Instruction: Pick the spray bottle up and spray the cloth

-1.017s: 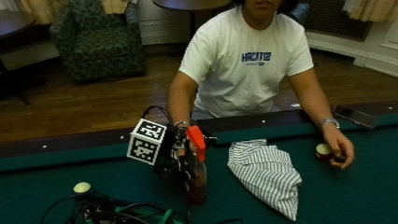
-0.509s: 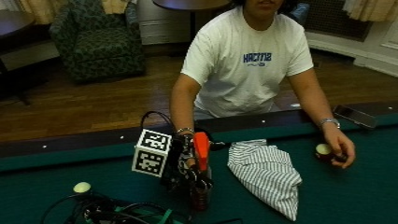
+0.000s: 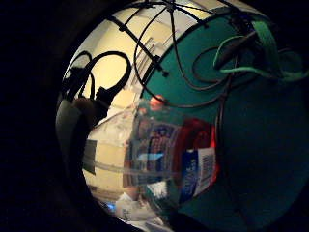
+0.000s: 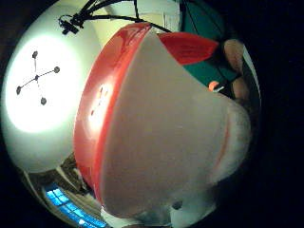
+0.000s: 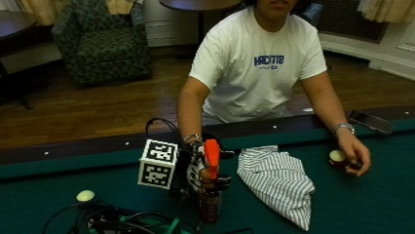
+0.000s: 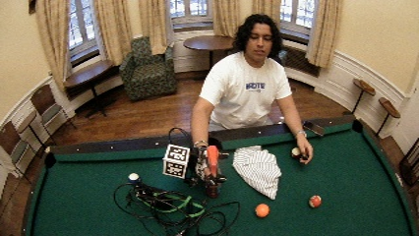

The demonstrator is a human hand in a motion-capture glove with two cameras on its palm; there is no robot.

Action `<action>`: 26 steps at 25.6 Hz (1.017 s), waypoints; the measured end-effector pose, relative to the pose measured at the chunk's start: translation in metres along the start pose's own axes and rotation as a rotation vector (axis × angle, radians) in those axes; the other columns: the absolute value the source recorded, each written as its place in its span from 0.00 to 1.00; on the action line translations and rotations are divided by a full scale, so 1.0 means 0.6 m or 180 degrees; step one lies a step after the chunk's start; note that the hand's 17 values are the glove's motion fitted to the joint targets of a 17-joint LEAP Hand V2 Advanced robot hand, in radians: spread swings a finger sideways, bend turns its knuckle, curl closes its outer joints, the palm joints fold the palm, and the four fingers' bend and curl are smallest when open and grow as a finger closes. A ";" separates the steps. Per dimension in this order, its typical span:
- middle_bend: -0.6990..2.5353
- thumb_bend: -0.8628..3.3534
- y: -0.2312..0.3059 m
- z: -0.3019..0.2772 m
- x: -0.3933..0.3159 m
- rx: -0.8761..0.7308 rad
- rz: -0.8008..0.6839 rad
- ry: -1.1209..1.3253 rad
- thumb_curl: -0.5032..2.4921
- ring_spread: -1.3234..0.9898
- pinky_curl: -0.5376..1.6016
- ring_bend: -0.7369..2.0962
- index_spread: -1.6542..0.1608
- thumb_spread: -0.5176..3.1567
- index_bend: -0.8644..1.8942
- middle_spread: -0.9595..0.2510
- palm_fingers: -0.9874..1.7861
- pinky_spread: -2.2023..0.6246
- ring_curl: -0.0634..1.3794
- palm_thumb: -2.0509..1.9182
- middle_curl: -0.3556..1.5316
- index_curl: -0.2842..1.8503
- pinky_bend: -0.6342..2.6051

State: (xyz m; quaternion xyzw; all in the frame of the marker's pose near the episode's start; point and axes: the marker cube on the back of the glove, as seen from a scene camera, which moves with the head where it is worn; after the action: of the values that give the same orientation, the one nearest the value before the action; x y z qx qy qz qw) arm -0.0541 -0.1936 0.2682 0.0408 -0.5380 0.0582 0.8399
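Spray bottle upright in gloved right hand, beside striped cloth.

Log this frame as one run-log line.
stage: bottle gripped | right hand: holds spray bottle upright on table | cloth: crumpled beside bottle, untouched | bare hand: on ball

Spray bottle label unreadable in little finger side palm view; nozzle tip hidden. Gloved right hand covers bottle neck. Face cropped in outside view.
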 end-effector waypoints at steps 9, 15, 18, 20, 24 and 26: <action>0.37 0.22 0.010 0.005 -0.042 0.0238 -0.0342 -0.0005 0.33 0.48 0.42 0.51 0.75 0.35 0.40 0.62 0.85 0.69 0.33 0.74 0.44 0.25 0.36; 0.38 0.21 0.034 -0.009 -0.135 0.0052 -0.0718 -0.0009 0.35 0.48 0.43 0.53 0.76 0.33 0.42 0.62 0.86 0.68 0.35 0.75 0.46 0.28 0.36; 0.39 0.21 0.049 -0.018 -0.201 -0.0086 -0.0895 -0.0020 0.35 0.48 0.43 0.53 0.76 0.32 0.42 0.62 0.86 0.67 0.36 0.76 0.46 0.29 0.36; 0.39 0.21 0.057 -0.024 -0.241 -0.0198 -0.0972 -0.0037 0.36 0.48 0.43 0.54 0.77 0.31 0.42 0.62 0.86 0.67 0.36 0.76 0.47 0.30 0.36; 0.39 0.20 0.072 -0.037 -0.317 -0.0482 -0.1151 -0.0108 0.37 0.48 0.44 0.54 0.77 0.30 0.42 0.62 0.85 0.67 0.37 0.76 0.47 0.31 0.36; 0.39 0.20 0.076 -0.039 -0.354 -0.0578 -0.1162 -0.0129 0.37 0.48 0.44 0.54 0.77 0.30 0.42 0.62 0.85 0.67 0.37 0.76 0.48 0.32 0.36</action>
State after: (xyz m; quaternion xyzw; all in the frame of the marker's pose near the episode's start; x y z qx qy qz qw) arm -0.1272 -0.1569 0.0658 0.0629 -0.5415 -0.1446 0.8258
